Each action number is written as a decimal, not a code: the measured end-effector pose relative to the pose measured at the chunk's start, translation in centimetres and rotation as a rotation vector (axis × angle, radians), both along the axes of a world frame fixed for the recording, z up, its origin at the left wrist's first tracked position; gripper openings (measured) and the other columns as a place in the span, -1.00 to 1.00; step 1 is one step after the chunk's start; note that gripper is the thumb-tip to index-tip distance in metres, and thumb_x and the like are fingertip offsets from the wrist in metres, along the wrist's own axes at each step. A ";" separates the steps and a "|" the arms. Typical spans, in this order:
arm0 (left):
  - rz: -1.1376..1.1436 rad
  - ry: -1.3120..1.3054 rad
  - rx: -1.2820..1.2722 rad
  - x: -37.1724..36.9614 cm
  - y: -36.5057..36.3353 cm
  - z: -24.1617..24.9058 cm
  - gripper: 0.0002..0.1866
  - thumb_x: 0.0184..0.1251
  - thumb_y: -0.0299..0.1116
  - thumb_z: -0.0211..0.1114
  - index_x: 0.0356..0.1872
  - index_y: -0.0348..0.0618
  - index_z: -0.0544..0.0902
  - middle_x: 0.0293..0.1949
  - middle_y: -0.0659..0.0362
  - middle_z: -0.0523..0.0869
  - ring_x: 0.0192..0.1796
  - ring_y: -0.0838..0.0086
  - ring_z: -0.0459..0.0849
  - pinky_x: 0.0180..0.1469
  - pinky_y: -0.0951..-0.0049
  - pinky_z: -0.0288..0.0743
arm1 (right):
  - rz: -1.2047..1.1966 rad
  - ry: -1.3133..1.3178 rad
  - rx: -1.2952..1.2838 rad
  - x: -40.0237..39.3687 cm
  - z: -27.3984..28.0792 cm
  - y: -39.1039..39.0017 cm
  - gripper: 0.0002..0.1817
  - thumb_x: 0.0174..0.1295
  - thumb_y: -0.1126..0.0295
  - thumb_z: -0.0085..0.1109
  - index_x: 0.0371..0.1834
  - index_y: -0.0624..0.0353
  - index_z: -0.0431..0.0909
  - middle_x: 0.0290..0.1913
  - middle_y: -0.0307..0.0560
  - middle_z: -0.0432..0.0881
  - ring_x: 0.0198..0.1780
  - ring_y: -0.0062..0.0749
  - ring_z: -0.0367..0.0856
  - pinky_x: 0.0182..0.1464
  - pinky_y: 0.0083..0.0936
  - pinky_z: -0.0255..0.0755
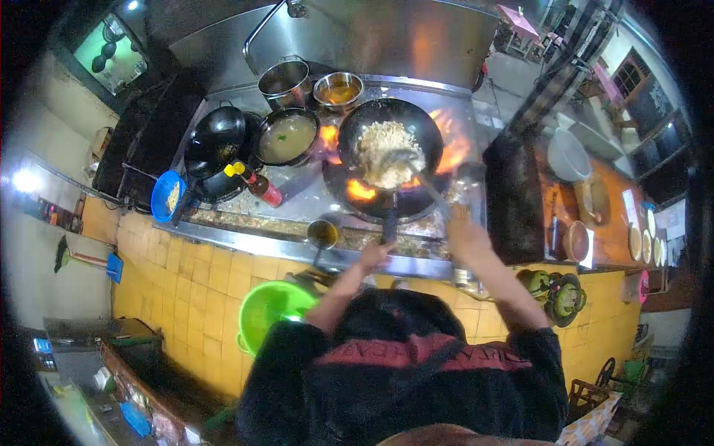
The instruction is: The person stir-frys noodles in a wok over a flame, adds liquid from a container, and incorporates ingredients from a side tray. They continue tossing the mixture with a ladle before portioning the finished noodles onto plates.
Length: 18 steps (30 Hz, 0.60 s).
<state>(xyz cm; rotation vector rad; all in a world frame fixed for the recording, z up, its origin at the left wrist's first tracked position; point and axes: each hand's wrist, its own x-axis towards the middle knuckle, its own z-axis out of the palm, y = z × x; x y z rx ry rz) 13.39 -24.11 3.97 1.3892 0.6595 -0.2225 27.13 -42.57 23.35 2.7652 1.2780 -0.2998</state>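
My left hand point(374, 256) is closed around the dark handle of a black wok point(355, 123) over a burner. Fried rice point(383, 145), or something pale and grainy like it, fills the middle of the wok. In my right hand point(468, 236) is the handle of a wok ladle point(404, 157), whose head rests in the food. Orange flames point(452, 141) rise around the wok on both sides and below its front rim.
Left of the wok stand a pan of cloudy broth point(288, 137), a tall pot point(285, 80), a bowl of orange liquid point(339, 90) and a red sauce bottle point(265, 190). A blue bowl point(169, 196) sits at the stove's left end. Below the counter is a green basin point(271, 312).
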 end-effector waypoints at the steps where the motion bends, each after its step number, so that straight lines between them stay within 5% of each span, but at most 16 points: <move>1: 0.011 0.022 -0.006 0.3 0.0 0.3 -0.69 0.23 -0.19 0.20 -0.19 -0.26 0.55 -0.34 0.12 0.64 -0.39 0.48 0.62 -0.36 0.51 0.58 | -0.111 -0.007 0.012 -1.1 -0.3 1.7 -0.68 0.22 0.43 -0.10 0.02 0.34 0.40 -0.43 0.16 0.61 -0.38 -0.02 0.65 -0.33 -0.24 0.57; 5: 0.277 0.006 -0.475 1.5 -1.0 2.1 -0.83 0.17 -0.38 0.20 -0.30 -0.29 0.52 -0.38 0.10 0.61 -0.40 0.48 0.60 -0.43 0.49 0.53 | -0.091 0.051 0.143 -0.8 -3.8 1.8 -0.63 0.14 0.49 -0.07 0.03 0.40 0.36 -0.37 0.29 0.59 -0.26 0.02 0.63 -0.23 -0.20 0.54; 7: 0.277 -0.066 -0.439 1.7 -1.4 2.6 -0.86 0.16 -0.41 0.19 -0.33 -0.27 0.50 -0.41 0.11 0.60 -0.42 0.48 0.59 -0.45 0.47 0.52 | -0.025 0.141 0.113 3.6 -4.6 -0.3 -0.60 0.11 0.47 -0.07 0.07 0.31 0.38 -0.33 0.27 0.59 -0.24 0.07 0.61 -0.18 -0.11 0.50; 8: 0.277 -0.134 -0.410 1.7 -1.8 2.8 -0.88 0.16 -0.45 0.19 -0.35 -0.26 0.47 -0.43 0.12 0.60 -0.43 0.49 0.59 -0.46 0.46 0.51 | -0.154 0.324 0.155 2.5 3.8 -0.7 -0.57 0.12 0.44 -0.06 0.10 0.24 0.35 -0.30 0.24 0.60 -0.22 0.09 0.60 -0.15 -0.09 0.48; 10: 0.288 -0.138 -0.303 1.3 -2.4 4.6 -0.89 0.16 -0.46 0.18 -0.36 -0.25 0.45 -0.46 0.13 0.59 -0.47 0.48 0.57 -0.48 0.45 0.49 | -0.216 0.198 0.071 1.1 9.0 -1.3 -0.61 0.13 0.42 -0.07 0.06 0.27 0.37 -0.29 0.27 0.59 -0.21 0.11 0.59 -0.16 -0.10 0.48; 14: 0.266 -0.099 -0.093 2.2 -1.6 -1.6 -0.88 0.12 -0.48 0.18 -0.35 -0.25 0.44 -0.53 0.15 0.57 -0.57 0.46 0.53 -0.53 0.45 0.46 | -0.424 0.197 0.234 2.2 -3.0 -0.6 -0.65 0.12 0.38 -0.02 -0.03 0.30 0.41 -0.32 0.26 0.59 -0.22 0.11 0.59 -0.20 -0.09 0.46; 15: 0.308 -0.108 -0.137 2.0 -2.1 2.1 -0.87 0.10 -0.48 0.19 -0.34 -0.25 0.45 -0.56 0.15 0.57 -0.60 0.44 0.54 -0.56 0.43 0.45 | -0.268 0.081 0.424 2.6 -7.5 -0.2 -0.60 0.10 0.34 0.06 0.02 0.22 0.41 -0.36 0.25 0.59 -0.28 0.11 0.60 -0.24 -0.14 0.49; 17: 0.323 -0.064 -0.067 2.0 -2.2 2.0 -0.85 0.11 -0.48 0.19 -0.30 -0.27 0.47 -0.55 0.14 0.58 -0.58 0.43 0.56 -0.56 0.43 0.45 | -0.106 -0.032 0.599 2.8 -8.0 -0.5 -0.55 0.07 0.30 0.15 0.07 0.14 0.42 -0.39 0.23 0.60 -0.34 0.12 0.60 -0.28 -0.19 0.51; 18: 0.314 -0.080 0.022 2.3 -2.0 0.6 -0.84 0.12 -0.47 0.19 -0.30 -0.28 0.47 -0.55 0.13 0.58 -0.57 0.43 0.57 -0.56 0.42 0.45 | -0.253 0.378 0.515 2.9 -4.2 -0.4 -0.55 0.07 0.33 0.11 0.05 0.21 0.40 -0.39 0.26 0.59 -0.32 0.12 0.60 -0.25 -0.13 0.47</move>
